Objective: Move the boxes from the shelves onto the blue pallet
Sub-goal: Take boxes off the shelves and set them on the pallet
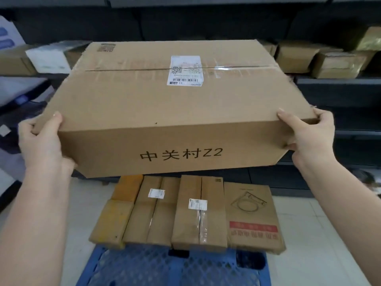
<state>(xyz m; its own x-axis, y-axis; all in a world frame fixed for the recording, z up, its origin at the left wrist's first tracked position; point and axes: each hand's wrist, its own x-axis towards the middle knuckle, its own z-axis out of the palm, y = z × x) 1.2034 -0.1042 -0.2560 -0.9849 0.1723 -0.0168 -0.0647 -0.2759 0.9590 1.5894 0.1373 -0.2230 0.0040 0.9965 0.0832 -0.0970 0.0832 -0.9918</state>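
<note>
Shelving (338, 93) of dark metal fills the upper part of the frame, and at its upper left we see a white carton (51, 58) among blurred packages. Moving rightward, we meet the left hand (44, 141) at the left edge of centre: its thumb lies on the top face of the large box (165, 108) and its fingers curl round the box's near left corner. We find this large box in the centre of the frame, held clear of the floor in front of the shelving and above the blue pallet (173, 267); it bears a white shipping label (185, 70) and printed characters on its near side. Below it, at lower centre, we count four flat boxes (185, 211) lying side by side on the pallet's far edge. At centre right, the right hand (307, 133) clasps the near right corner, thumb on top. At upper right, small brown cartons (321, 58) sit on a shelf.
</note>
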